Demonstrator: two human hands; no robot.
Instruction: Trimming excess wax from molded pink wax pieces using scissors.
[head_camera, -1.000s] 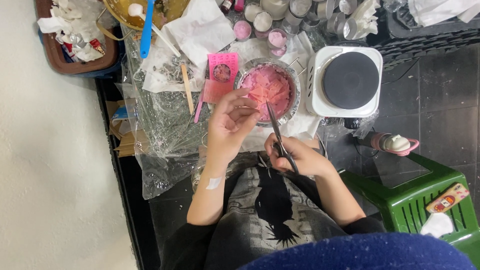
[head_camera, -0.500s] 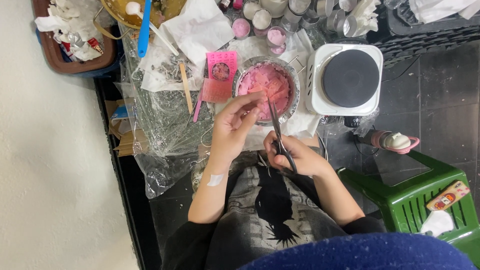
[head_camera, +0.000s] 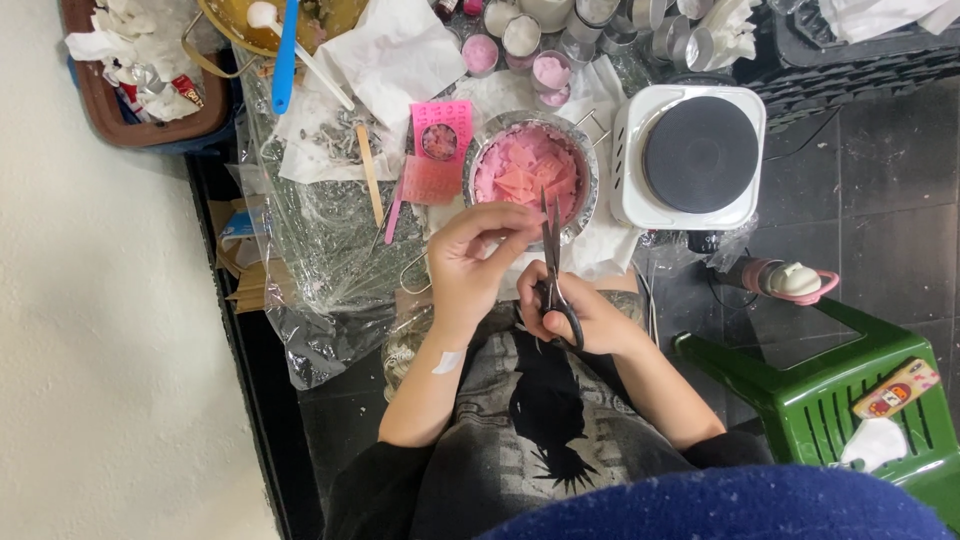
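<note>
Right over the metal bowl (head_camera: 588, 150) of pink pieces, the left hand (head_camera: 470, 262) pinches a pink scrap while the right hand (head_camera: 575, 315) grips black scissors (head_camera: 553, 250), so cuttings drop in.

Shiny metal scissors (head_camera: 553, 262), metal bowl (head_camera: 590, 170), crinkled glossy plastic sheet (head_camera: 320, 260).

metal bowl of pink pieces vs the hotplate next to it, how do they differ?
The metal bowl is round and silvery; the hotplate has a white, square-cornered body.
The bowl is filled with pink flakes; the hotplate's black disc carries nothing.
The scissors in the right hand point over the bowl, with the left hand beside them; no hand is near the hotplate.
Both sit side by side on the same cluttered surface.
</note>
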